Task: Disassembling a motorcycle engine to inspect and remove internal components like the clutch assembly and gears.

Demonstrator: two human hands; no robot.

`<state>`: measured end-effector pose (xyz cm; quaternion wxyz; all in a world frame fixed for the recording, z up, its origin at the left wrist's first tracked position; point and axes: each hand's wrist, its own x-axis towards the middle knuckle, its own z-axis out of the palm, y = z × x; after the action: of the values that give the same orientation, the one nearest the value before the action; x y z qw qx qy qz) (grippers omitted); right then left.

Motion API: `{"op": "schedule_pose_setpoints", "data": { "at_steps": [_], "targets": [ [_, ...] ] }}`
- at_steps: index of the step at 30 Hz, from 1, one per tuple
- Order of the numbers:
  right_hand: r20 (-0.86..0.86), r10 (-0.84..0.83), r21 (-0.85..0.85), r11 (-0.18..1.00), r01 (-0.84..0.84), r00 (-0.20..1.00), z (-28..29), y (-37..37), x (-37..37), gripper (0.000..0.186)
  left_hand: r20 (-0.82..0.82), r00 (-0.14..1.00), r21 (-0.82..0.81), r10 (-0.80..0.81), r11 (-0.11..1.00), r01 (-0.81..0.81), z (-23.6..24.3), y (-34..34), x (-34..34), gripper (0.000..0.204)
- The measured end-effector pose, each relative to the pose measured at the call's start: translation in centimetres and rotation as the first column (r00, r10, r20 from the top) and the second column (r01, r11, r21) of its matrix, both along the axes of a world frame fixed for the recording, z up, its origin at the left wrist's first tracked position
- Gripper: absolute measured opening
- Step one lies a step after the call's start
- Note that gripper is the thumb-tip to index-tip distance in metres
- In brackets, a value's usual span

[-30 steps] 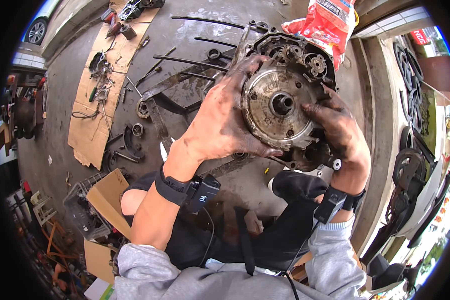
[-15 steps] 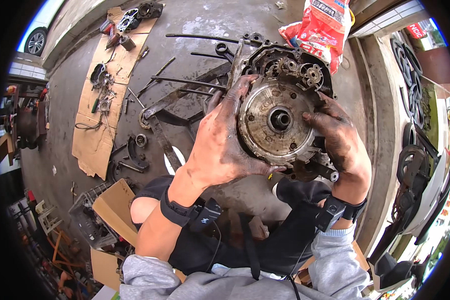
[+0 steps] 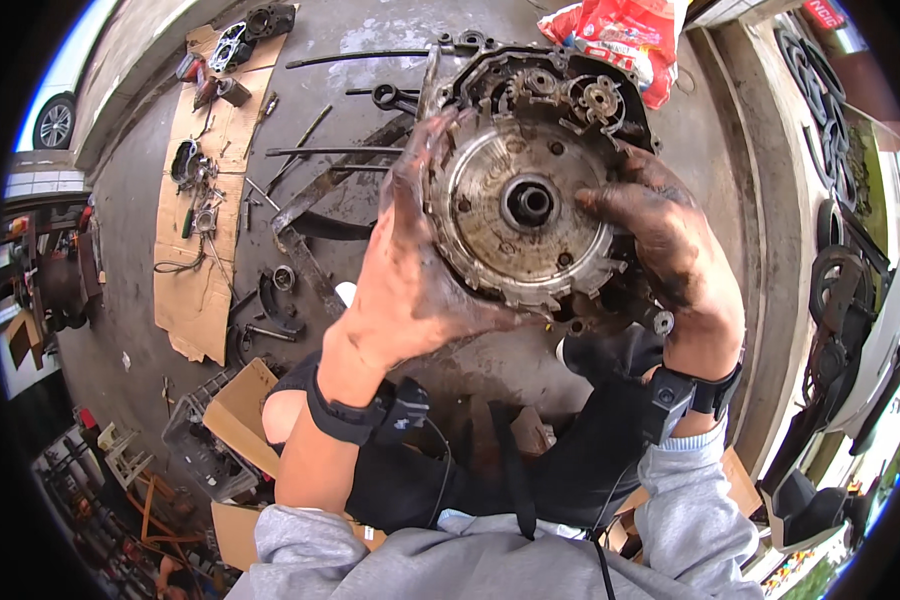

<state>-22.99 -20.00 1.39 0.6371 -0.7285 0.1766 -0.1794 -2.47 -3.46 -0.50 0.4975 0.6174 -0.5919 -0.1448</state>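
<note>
The round clutch drum (image 3: 522, 208) is gripped at its rim from both sides: left hand (image 3: 410, 270) closed around the left edge, right hand (image 3: 665, 235) closed on the right edge. The drum is held against the engine casing (image 3: 570, 90), above the concrete floor (image 3: 370, 60).

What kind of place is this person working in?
Most likely an outdoor motorcycle or engine repair yard. Greasy hands grip a round toothed metal clutch drum on a dark engine casing. Long metal tools lie on bare concrete ground, and small engine parts sit on flattened brown cardboard.
</note>
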Motion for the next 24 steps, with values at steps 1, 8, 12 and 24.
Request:
{"op": "schedule_pose_setpoints", "data": {
  "at_steps": [1, 8, 12, 24],
  "targets": [
    [-0.020, -0.029, 0.204, 0.978, 0.032, 0.999, -0.1, 0.3, 0.1, 0.049, 0.035, 0.997, -0.053, -0.067, 0.996, 0.069, 0.1, -0.2, 0.9, 0.138],
    [0.011, -0.085, 0.033, 0.996, 0.085, 0.996, -0.2, 0.9, 0.7, 0.046, -0.101, 0.994, 0.083, -0.039, 0.995, 0.047, 0.9, 0.3, 0.3, 0.136],
    [-0.027, -0.096, 0.120, 0.988, 0.099, 0.995, -0.7, 0.9, 0.1, 0.051, -0.045, 0.999, 0.030, -0.030, 0.999, 0.031, 0.7, 0.1, 0.5, 0.127],
    [0.027, -0.167, -0.061, 0.984, 0.168, 0.986, 0.3, 2.4, 1.4, 0.031, -0.127, 0.962, 0.406, 0.243, 0.897, -0.174, 10.6, -1.6, 6.4, 0.048]
  ]
}}
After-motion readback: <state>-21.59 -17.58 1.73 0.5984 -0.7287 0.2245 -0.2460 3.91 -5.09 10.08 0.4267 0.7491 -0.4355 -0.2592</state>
